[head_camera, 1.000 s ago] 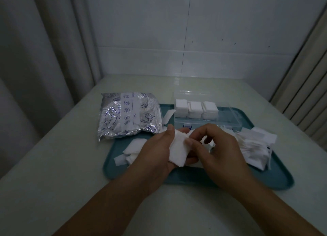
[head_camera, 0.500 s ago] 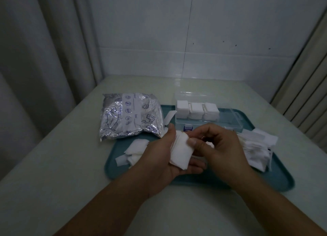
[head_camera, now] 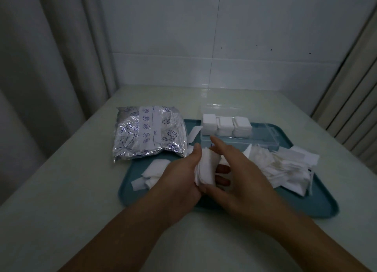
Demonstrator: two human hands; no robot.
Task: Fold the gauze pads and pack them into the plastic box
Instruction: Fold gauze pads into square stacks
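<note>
At the far left of the pale table (head_camera: 61, 190) lies a crinkled silver foil bag (head_camera: 149, 133), its near corner overlapping the rim of the teal tray (head_camera: 318, 206). Just inside that rim sits a small heap of loose gauze scraps (head_camera: 152, 171). Next comes the left hand (head_camera: 181, 182), cupped palm-up over the tray with its fingers and thumb curled round a folded gauze pad (head_camera: 207, 169), which stands nearly on edge in the palm. The right hand (head_camera: 234, 175) meets it from the other side: its thumb presses the pad's lower corner while its fingers reach out fairly straight over the top edge, so it looks to be smoothing or creasing rather than pinching (the far fingertips are hidden, so I cannot tell for certain). Behind the hands the clear plastic box (head_camera: 263, 137) stands open on the tray, three stacks of folded pads (head_camera: 226, 125) filling its left part and the right part apparently unfilled. At the right lies a larger pile of unfolded gauze (head_camera: 285, 167). The pad should be very light, soft and limp, prone to springing open, so it is best pinched across the folded edge, with all layers caught together, when carried to the box.
</note>
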